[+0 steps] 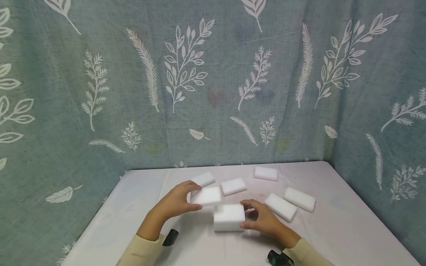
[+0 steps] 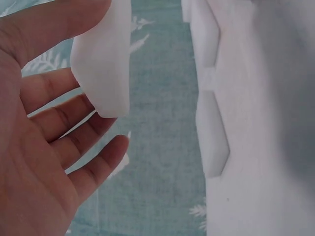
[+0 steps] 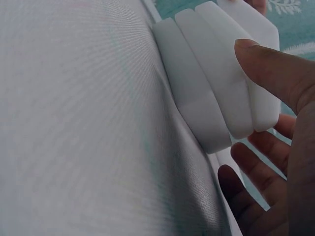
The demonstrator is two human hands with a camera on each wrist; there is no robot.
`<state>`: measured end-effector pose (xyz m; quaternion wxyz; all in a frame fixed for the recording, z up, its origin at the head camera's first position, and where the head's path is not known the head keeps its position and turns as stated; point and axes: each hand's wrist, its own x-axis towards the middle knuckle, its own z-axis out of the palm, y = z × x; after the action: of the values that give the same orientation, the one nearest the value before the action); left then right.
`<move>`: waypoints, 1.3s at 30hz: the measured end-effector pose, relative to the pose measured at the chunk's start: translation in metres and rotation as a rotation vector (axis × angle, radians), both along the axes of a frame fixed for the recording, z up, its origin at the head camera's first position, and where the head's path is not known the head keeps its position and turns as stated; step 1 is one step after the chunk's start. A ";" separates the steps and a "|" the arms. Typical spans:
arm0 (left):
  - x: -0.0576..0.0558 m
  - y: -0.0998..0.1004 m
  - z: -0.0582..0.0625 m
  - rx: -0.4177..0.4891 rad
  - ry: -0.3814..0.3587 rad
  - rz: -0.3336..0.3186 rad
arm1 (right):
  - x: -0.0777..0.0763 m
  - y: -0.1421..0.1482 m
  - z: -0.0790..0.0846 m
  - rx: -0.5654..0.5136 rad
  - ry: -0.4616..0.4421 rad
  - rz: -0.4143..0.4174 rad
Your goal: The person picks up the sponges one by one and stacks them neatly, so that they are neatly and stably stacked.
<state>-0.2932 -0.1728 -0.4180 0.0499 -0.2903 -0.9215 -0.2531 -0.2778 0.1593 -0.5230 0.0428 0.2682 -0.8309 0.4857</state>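
Fingers (image 2: 51, 91) of the left hand (image 1: 176, 199) pinch 1 white block (image 1: 208, 195); those of the right hand (image 1: 262, 218) pinch a 3-block stack (image 1: 229, 218) on the bench (image 1: 339, 236), near 5 loose blocks (image 1: 280, 207).

We observe the left hand (image 1: 175, 200) pinching a white block (image 1: 207, 195); the right hand (image 1: 263, 220) grips a thicker white block (image 1: 229, 218).

I have the left hand (image 1: 175, 200) slightly farther forward than the right hand (image 1: 263, 220). My left thumb (image 1: 193, 208) pinches against loosely bent left fingers (image 2: 101, 162); my right thumb (image 3: 275, 69) grips opposite curved right fingers (image 3: 260, 167). Both forearms (image 1: 154, 224) angle inward.
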 end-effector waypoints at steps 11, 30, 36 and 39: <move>-0.001 0.013 -0.002 -0.028 0.045 -0.022 | -0.001 0.000 0.000 -0.021 0.009 -0.023; 0.004 0.028 -0.009 -0.048 0.037 -0.110 | 0.003 -0.003 0.002 0.020 -0.048 -0.056; 0.005 0.032 -0.013 -0.041 0.046 -0.115 | 0.003 -0.004 0.001 0.026 -0.061 -0.052; 0.005 0.035 -0.014 -0.043 0.049 -0.128 | 0.003 -0.004 0.001 0.025 -0.064 -0.050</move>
<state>-0.2879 -0.1375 -0.4322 0.0501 -0.3558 -0.9048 -0.2287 -0.2746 0.1554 -0.5224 0.0249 0.2321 -0.8441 0.4826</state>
